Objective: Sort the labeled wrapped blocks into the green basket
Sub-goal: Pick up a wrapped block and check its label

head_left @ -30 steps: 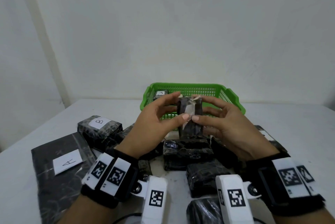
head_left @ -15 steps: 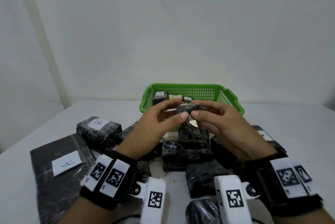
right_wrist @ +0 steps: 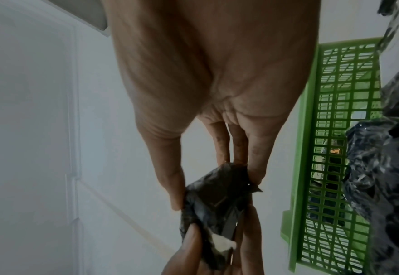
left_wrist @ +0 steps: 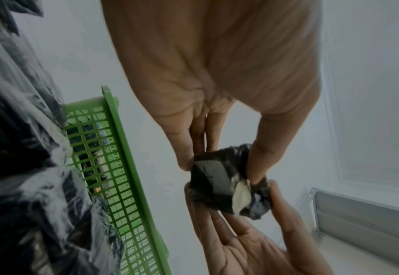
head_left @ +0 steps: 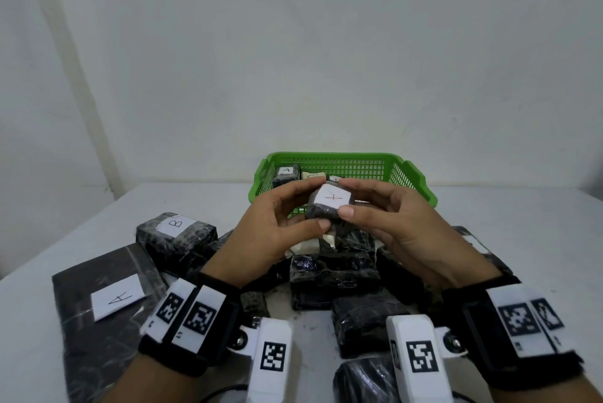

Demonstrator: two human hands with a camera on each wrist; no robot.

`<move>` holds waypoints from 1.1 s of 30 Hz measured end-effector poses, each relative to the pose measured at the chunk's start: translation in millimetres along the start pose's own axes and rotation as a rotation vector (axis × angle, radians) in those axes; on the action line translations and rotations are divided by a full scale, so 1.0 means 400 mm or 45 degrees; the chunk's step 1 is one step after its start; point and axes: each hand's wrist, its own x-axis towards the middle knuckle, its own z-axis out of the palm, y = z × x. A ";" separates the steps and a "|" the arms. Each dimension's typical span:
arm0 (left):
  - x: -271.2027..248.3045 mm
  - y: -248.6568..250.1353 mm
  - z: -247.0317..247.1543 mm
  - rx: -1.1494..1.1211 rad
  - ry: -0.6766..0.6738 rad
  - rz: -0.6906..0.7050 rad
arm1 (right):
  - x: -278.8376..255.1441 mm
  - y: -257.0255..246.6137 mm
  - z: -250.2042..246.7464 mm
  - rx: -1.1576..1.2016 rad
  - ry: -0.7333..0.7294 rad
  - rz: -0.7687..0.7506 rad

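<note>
Fingers [head_left: 346, 212] of left hand [head_left: 267, 233] and right hand [head_left: 401, 226] pinching small black plastic-wrapped block with white "A" label [head_left: 329, 203], mid-frame, just before green plastic mesh basket [head_left: 414, 181]. Risk, by judgement: slick wrap slipping from fingertip hold, dropping onto wrapped pile [head_left: 332, 275] on desk [head_left: 538, 239].

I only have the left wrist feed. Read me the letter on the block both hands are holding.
Observer: The head view shows the block with its white label up: an A, upside down to the wearer.
Operator: Tell me what's labelled in the basket.
Observer: In the basket, a block marked A sits at the back left corner. The other labels there are unreadable.
Operator: Report where the B one is.
Observer: The B block lies on the table, left of the left hand.
</note>
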 end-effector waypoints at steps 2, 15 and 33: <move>-0.002 -0.002 -0.003 -0.022 -0.034 -0.012 | -0.001 0.000 -0.002 -0.021 -0.010 -0.002; 0.011 -0.011 0.015 -0.064 0.101 0.049 | -0.008 -0.043 0.015 0.253 -0.076 0.309; 0.189 0.021 0.050 0.180 0.426 -0.233 | 0.077 -0.084 -0.050 0.208 0.333 0.231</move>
